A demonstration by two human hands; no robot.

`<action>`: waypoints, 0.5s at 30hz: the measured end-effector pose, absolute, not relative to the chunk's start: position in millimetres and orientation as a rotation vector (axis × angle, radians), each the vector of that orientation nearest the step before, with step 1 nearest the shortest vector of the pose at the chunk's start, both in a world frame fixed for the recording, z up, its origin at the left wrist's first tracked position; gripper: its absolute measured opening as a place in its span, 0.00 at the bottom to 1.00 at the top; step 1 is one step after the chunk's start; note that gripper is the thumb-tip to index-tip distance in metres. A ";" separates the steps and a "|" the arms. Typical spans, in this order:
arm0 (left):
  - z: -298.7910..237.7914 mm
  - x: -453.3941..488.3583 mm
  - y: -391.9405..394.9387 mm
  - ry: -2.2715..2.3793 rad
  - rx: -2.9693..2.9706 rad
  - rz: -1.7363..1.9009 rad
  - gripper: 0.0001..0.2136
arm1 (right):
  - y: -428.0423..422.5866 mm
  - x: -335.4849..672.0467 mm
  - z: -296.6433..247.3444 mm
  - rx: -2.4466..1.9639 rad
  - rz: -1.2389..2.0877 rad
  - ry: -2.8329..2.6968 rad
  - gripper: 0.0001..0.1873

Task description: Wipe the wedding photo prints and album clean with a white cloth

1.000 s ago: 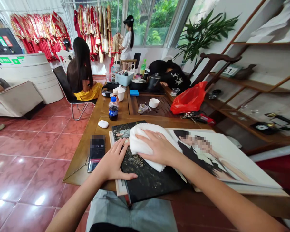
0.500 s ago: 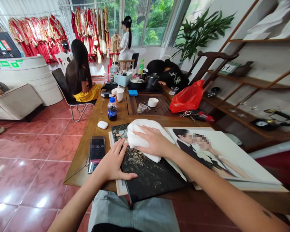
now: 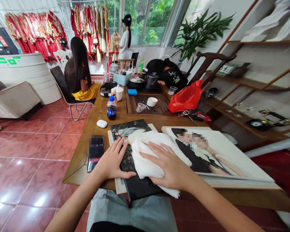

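Note:
A dark photo print (image 3: 141, 188) with a figure at its top lies on a pale-edged board near the table's front edge. My left hand (image 3: 112, 162) rests flat on its left side, fingers spread and thumb out to the right. Under my right hand (image 3: 170, 169) is a crumpled white cloth (image 3: 145, 149), which the fingers press down onto the dark print. The cloth hides much of the print's middle and right side. Right of it lies a large wedding photo (image 3: 234, 154) on a white ground, with the cloth's edge close to it.
A phone (image 3: 96, 153), white earbud case (image 3: 101, 123) and cola bottle (image 3: 111, 108) stand along the left. Behind are a white bowl (image 3: 152, 101), keys (image 3: 187, 114) and a red plastic bag (image 3: 186, 96). Several people are around the room. Shelves (image 3: 261, 83) rise at right.
My right hand and the white cloth have moved toward me and slightly right, uncovering the upper part of the dark print. My left hand stays in place on the print.

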State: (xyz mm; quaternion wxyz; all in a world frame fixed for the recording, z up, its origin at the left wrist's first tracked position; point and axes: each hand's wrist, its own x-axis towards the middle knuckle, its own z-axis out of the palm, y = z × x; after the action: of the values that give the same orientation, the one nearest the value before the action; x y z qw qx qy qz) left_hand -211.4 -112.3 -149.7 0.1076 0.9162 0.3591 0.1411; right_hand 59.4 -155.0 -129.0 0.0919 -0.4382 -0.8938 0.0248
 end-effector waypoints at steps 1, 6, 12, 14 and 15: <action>-149.6 -211.4 -112.0 1.062 2.709 0.407 0.57 | -147.5 56.7 -128.5 -1.316 0.072 -2.651 0.40; -149.0 -211.6 -111.7 1.079 2.756 0.386 0.56 | -97.7 44.5 -126.1 -1.387 0.040 -2.627 0.39; -148.1 -211.2 -112.9 1.083 2.771 0.400 0.53 | -47.9 39.0 -123.6 -1.395 0.021 -2.591 0.38; -148.0 -211.1 -113.0 1.082 2.759 0.416 0.53 | -42.5 38.4 -123.0 -1.394 0.015 -2.584 0.37; -148.1 -211.1 -112.9 1.081 2.753 0.425 0.53 | -42.3 38.4 -122.8 -1.389 0.013 -2.584 0.37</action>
State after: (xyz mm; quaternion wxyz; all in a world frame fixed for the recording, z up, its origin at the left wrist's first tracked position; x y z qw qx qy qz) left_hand -211.1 -112.9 -148.1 0.0766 0.9186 0.3607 0.1418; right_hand 38.4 -42.3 -122.8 0.1039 -0.4710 -0.8760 0.0043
